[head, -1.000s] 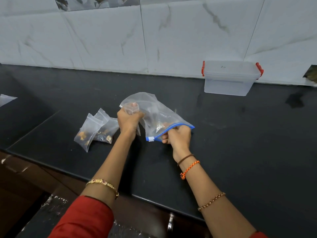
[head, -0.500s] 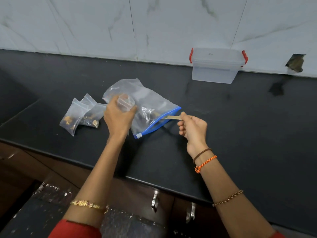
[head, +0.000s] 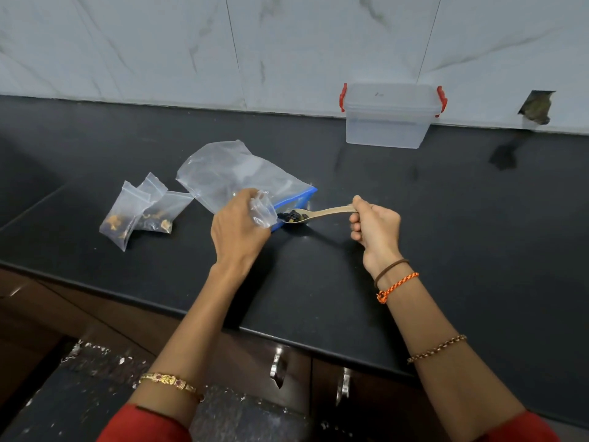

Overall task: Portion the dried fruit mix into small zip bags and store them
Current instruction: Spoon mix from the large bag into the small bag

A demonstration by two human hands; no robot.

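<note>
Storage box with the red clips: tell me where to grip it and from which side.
Take the storage box by its two short ends, just under the red clips, with fingers coming down from above and the front. Its back stands close to the wall, and the lid is on.

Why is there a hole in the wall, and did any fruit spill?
The tiled wall has a rough broken hole at the far right, just above the counter, with a dark smudge below it. No fruit looks spilled: the dark pieces sit in the spoon held by the right hand.
</note>
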